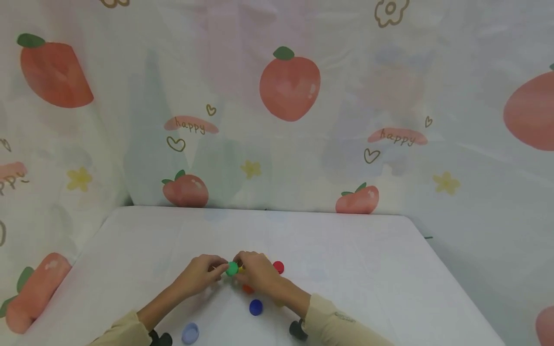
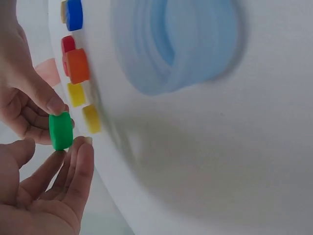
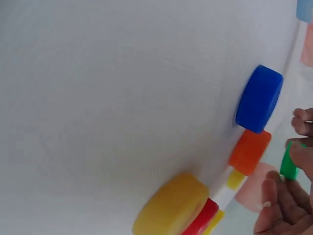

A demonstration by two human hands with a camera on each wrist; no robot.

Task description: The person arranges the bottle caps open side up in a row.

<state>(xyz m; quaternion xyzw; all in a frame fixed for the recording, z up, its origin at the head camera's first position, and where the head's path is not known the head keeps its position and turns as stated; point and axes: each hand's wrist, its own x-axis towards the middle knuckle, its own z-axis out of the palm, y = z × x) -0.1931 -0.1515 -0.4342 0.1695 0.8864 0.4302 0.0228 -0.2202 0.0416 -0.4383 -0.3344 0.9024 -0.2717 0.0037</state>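
Between my two hands, above the table, is a small round green cap [image 1: 232,268]. The left wrist view shows it edge-on, with my left hand [image 2: 54,191] below and its fingertips at the cap's lower edge. In that view my right hand [image 2: 24,93] has its thumb on the upper edge. In the head view, my left hand [image 1: 200,275] is at the cap's left side and my right hand [image 1: 261,274] at its right. My right hand partly hides a yellow piece [image 1: 241,270] and an orange cap [image 1: 248,289].
A red cap [image 1: 278,267] lies right of the hands, and a dark blue cap [image 1: 256,307] lies nearer. A hollow light blue cap [image 1: 190,333] is near the front. A larger yellow cap [image 3: 171,208] shows in the right wrist view. Printed cloth [image 1: 303,158] hangs behind the table [image 1: 368,264].
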